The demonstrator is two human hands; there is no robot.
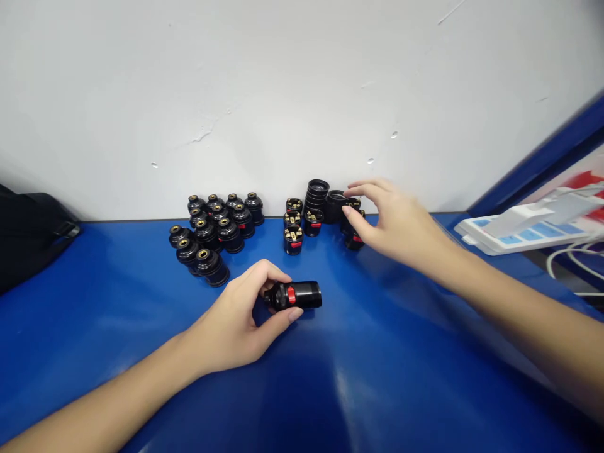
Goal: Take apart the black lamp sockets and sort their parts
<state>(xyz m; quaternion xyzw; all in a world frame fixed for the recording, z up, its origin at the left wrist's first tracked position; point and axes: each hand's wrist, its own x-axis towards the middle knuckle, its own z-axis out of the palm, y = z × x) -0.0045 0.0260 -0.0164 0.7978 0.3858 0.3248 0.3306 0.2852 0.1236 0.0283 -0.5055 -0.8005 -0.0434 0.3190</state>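
Pinched between thumb and fingers of left hand (240, 321): one black lampholder (306, 294), lying sideways above blue tabletop (377, 352), narrow neck towards 9 o'clock near the palm, broad end bare towards 3, probably to leave that end accessible; red switch (291, 295) outside the grasp, likely to spare it pressure; at 1 o'clock from the lampholder, right hand (391, 220), thumb and fingers parted, curved about black socket cores (355, 241); whether gripped, cannot tell; at 12, brass-terminal cores (293, 242), upright, terminals up, perhaps for ready checking; behind, between 12 and 1, stacked black sleeves (315, 206), seemingly piled to save room, near white wall (292, 94); at 10, capped lampholders (230, 236), upright and close-set, apparently kept apart from loose parts; towards 2 to 3, white power strip (500, 246); towards 9 to 10, black bag (33, 236); both well apart, presumably for hand room.
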